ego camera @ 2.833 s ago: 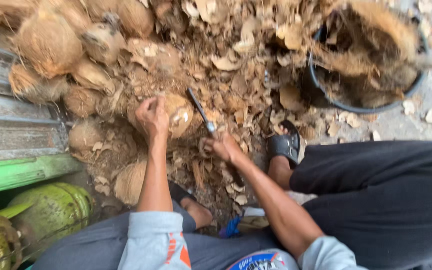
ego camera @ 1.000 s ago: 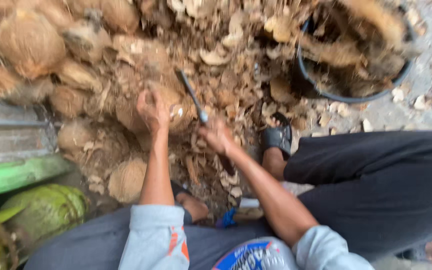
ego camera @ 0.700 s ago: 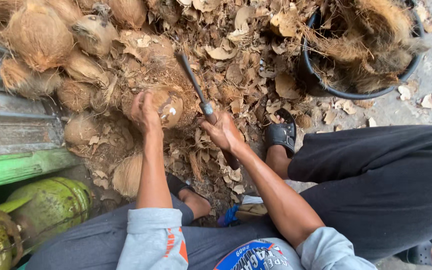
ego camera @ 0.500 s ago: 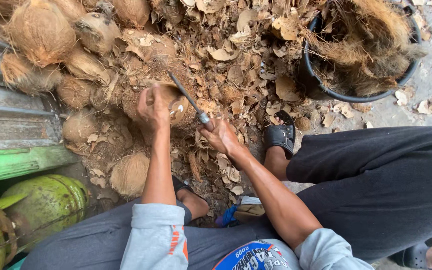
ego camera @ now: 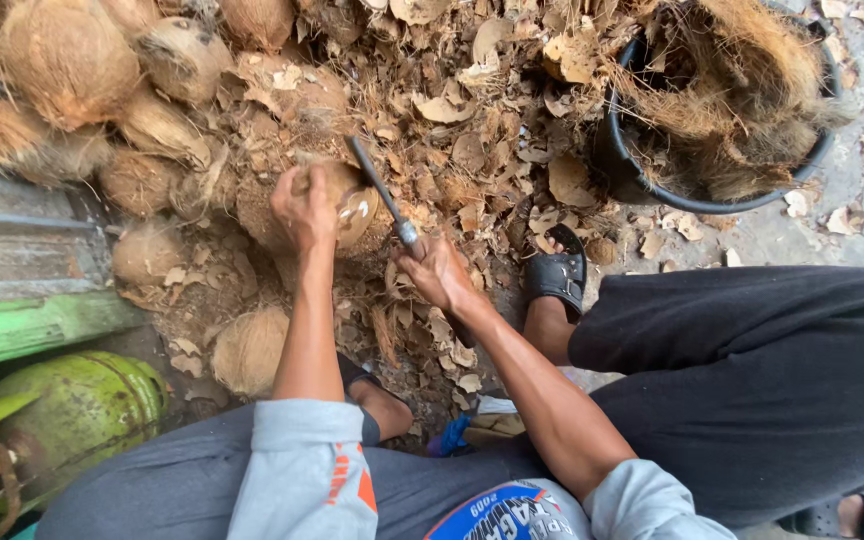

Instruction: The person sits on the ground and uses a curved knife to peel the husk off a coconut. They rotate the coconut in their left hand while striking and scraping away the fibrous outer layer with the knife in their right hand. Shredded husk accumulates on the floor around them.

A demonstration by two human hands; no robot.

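Husking under way: the left hand [ego camera: 304, 205] clamps its fingers over a coconut [ego camera: 337, 205], while the right hand [ego camera: 436, 270] grips a cleaver [ego camera: 377, 185], blade at the shell just beyond the left fingertips; the next chop calls for keeping clear of them.

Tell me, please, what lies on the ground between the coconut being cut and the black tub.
In the head view, loose husk chips cover the ground between the coconut and the black tub.

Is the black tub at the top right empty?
No, the black tub is piled full of brown coconut husk fibre.
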